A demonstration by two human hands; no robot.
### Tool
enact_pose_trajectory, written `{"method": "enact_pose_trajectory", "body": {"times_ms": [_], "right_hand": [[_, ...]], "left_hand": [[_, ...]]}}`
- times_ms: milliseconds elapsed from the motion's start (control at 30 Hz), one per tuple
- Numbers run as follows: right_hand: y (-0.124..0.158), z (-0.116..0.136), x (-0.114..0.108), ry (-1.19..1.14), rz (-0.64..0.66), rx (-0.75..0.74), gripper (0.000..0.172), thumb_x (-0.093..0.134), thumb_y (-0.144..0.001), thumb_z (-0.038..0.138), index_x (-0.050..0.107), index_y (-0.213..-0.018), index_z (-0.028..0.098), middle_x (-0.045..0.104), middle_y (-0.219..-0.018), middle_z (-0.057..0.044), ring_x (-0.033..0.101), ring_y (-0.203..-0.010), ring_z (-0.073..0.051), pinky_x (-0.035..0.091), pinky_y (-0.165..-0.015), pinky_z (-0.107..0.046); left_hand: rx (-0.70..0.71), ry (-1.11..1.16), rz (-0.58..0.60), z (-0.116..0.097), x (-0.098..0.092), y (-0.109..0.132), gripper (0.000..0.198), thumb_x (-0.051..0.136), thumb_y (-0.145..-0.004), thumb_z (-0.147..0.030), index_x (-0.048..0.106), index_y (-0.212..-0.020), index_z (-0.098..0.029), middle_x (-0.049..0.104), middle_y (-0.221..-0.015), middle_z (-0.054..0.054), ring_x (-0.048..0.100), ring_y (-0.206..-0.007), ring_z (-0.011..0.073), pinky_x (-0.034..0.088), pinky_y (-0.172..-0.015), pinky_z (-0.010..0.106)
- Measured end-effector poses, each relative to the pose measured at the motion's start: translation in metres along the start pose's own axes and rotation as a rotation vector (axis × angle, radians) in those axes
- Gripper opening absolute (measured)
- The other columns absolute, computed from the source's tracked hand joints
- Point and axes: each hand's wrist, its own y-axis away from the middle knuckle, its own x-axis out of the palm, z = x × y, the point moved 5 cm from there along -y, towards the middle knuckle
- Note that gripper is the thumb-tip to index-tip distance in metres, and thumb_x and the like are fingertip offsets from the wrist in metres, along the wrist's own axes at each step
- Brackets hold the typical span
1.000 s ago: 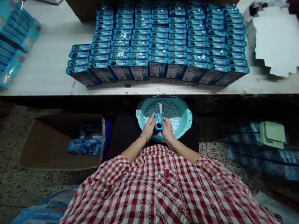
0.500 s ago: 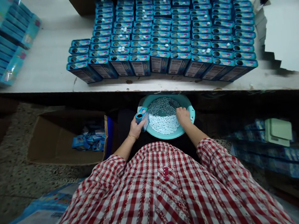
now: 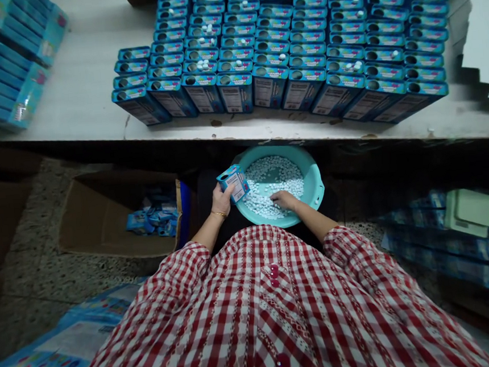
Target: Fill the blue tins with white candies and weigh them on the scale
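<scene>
My left hand (image 3: 220, 200) is wrapped round a small blue candy box (image 3: 235, 183), which leans over the left rim of a turquoise basin (image 3: 314, 186). A dark hole shows at the box's upper end. White candies (image 3: 261, 207) lie loose in the basin, with a bare patch of its floor among them. My right hand (image 3: 284, 200) is down at the candies, its fingers closed. Something dark shows at its fingertips, too small to make out.
Rows of upright blue boxes (image 3: 236, 87) stand on the white table (image 3: 91, 94), some with candies on top. Wrapped packs (image 3: 7, 67) lie at the left. A cardboard box (image 3: 97, 219) with blue packets sits on the floor. A pale green device (image 3: 469, 212) is at right.
My right hand has moved left and nearer me, from the basin's right side into the candies. The candy box in my left hand has turned, showing its printed side. The view has shifted slightly.
</scene>
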Motion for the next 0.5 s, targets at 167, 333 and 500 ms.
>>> {"method": "enact_pose_trajectory", "body": {"times_ms": [167,333,500], "right_hand": [[0.023,-0.012,-0.027,-0.245,0.075,0.124,0.030,0.050,-0.073,0.017,0.071,-0.095,0.016,0.068,-0.071,-0.001,0.061,-0.061,-0.014,0.050,-0.060,-0.025],[0.056,-0.002,-0.086,-0.400,0.015,0.117,0.033,0.051,-0.073,0.024,0.071,-0.098,0.013,0.064,-0.064,0.000,0.051,-0.050,-0.010,0.043,-0.051,-0.021],[0.069,0.038,-0.135,-0.192,-0.071,0.002,0.031,0.050,-0.077,0.024,0.072,-0.098,0.018,0.071,-0.083,-0.003,0.060,-0.068,-0.014,0.046,-0.062,-0.023]], "left_hand": [[0.138,-0.177,0.022,-0.021,-0.007,-0.005,0.048,0.064,-0.069,-0.049,0.055,-0.102,-0.015,0.067,-0.099,0.008,0.065,-0.091,0.0214,0.051,-0.086,0.037],[0.287,-0.461,0.133,-0.039,0.009,-0.001,0.047,0.066,-0.069,-0.040,0.057,-0.108,-0.015,0.065,-0.105,0.009,0.061,-0.099,0.0231,0.045,-0.094,0.038],[0.354,-0.527,0.306,-0.034,0.043,0.005,0.049,0.063,-0.071,-0.033,0.054,-0.117,-0.017,0.060,-0.118,0.010,0.056,-0.110,0.0243,0.039,-0.100,0.039]]}}
